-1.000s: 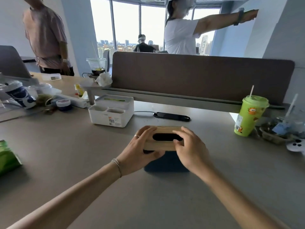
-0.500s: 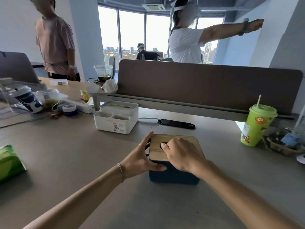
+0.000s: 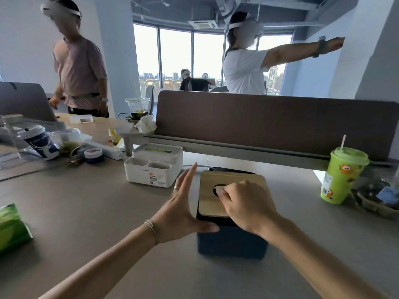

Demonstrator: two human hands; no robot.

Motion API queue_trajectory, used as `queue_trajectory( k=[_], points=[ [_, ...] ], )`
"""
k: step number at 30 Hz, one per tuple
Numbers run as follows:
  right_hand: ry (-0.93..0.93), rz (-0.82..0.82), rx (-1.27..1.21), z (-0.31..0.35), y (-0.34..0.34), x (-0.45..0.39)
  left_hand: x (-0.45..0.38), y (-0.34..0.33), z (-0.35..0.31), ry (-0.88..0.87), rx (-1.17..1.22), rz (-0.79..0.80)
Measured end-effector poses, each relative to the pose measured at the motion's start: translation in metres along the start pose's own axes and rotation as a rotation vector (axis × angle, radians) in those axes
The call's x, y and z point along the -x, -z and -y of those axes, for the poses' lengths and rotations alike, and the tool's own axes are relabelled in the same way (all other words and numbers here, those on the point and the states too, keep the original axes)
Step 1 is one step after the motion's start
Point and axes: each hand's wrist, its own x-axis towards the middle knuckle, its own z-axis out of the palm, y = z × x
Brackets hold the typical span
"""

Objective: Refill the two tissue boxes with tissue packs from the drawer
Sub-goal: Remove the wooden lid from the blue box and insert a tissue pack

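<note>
Since half a second ago: left hand (image 3: pixel 181 210) has come off the lid (image 3: pixel 231 192) and now stands open, fingers spread and upright, thumb pressed to the near left side of the blue box (image 3: pixel 232 242). Right hand (image 3: pixel 244 207) has stayed on the lid, fingertips hooked into the oval slot.

Blue box: directly under the right hand, just right of the left palm, on the desk (image 3: pixel 97 212). Rigid walls, likely light when empty, so it may slide or tip if the lid is pulled without bracing. Hold: flat palm or thumb against a side wall, low down.

Lid: wooden, stiff, smooth on top; it sits slightly askew, its near left corner overhanging the box. Hold: slot edge for the lift, or the overhanging edge pinched from below.

White box (image 3: pixel 154 164): beyond the left fingertips, well apart from both hands. Hard plastic, with open compartments in front and a green strip in its top slot. Untouched.

Green pack (image 3: pixel 11 225): far left of the left forearm, at the frame edge. Soft, crinkly wrapper, presumably tissues; squeezes easily, so grip across its width.

Drawer: not in view.
</note>
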Motion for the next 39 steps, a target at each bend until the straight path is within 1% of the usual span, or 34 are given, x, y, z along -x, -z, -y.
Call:
queue_trajectory(
  k=[2,3,6,9,12,16,20,22,25,31,35,39],
  points=[
    [0.011,-0.001,0.003,-0.003,0.012,-0.002,-0.006,0.009,-0.018,-0.076,-0.08,-0.037],
    [0.007,0.004,0.003,-0.005,0.016,-0.002,-0.009,0.01,-0.027,-0.106,-0.128,-0.021],
    [-0.022,0.044,0.031,-0.019,0.027,0.009,-0.021,-0.001,-0.05,-0.152,-0.274,0.114],
    [-0.06,0.077,0.039,-0.04,0.041,0.029,-0.035,-0.026,-0.069,-0.179,-0.375,0.23],
    [-0.137,0.114,0.055,-0.065,0.057,0.055,-0.05,-0.056,-0.092,-0.2,-0.457,0.35],
    [-0.237,0.114,0.087,-0.097,0.078,0.091,-0.062,-0.102,-0.119,-0.199,-0.403,0.443],
    [-0.366,0.097,-0.024,-0.127,0.094,0.131,-0.057,-0.153,-0.141,-0.254,-0.335,0.46],
    [-0.446,0.086,-0.033,-0.144,0.096,0.149,-0.053,-0.178,-0.143,-0.276,-0.319,0.47],
    [-0.522,0.087,-0.028,-0.169,0.09,0.173,-0.05,-0.208,-0.134,-0.193,-0.303,0.478],
    [-0.548,0.082,-0.05,-0.195,0.072,0.207,-0.048,-0.239,-0.115,-0.144,-0.334,0.499],
    [-0.57,0.055,-0.097,-0.202,0.066,0.22,-0.046,-0.245,-0.111,-0.143,-0.359,0.521],
    [-0.571,0.025,-0.107,-0.201,0.067,0.221,-0.043,-0.249,-0.109,-0.13,-0.409,0.578]
  ],
)
